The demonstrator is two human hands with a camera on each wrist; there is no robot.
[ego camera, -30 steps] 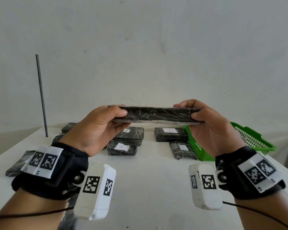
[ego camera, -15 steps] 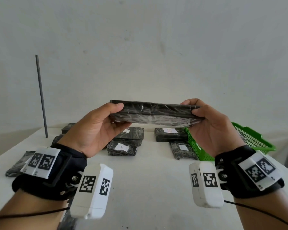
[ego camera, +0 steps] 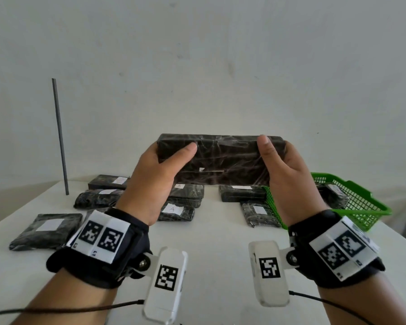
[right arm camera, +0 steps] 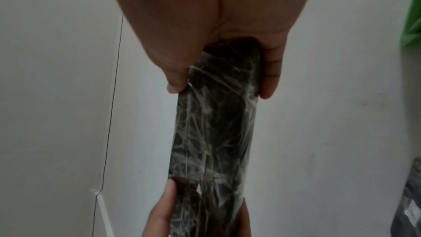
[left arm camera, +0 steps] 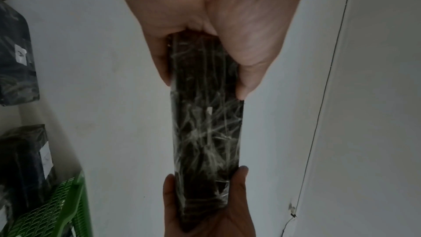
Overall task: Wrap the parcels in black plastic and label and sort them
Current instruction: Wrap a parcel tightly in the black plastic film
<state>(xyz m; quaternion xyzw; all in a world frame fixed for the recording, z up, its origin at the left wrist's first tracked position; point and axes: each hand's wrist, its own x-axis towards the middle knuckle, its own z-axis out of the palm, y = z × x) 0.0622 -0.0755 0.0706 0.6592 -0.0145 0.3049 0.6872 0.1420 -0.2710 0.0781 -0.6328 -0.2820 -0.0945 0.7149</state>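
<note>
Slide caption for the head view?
Both hands, left and right, hold a black-wrapped parcel above labelled parcels.

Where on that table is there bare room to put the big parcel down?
The widest bare patch of the white table lies near the person, in front of the A-labelled parcel and the green basket. Farther back it is crowded with wrapped parcels. The held parcel is above that row.
</note>
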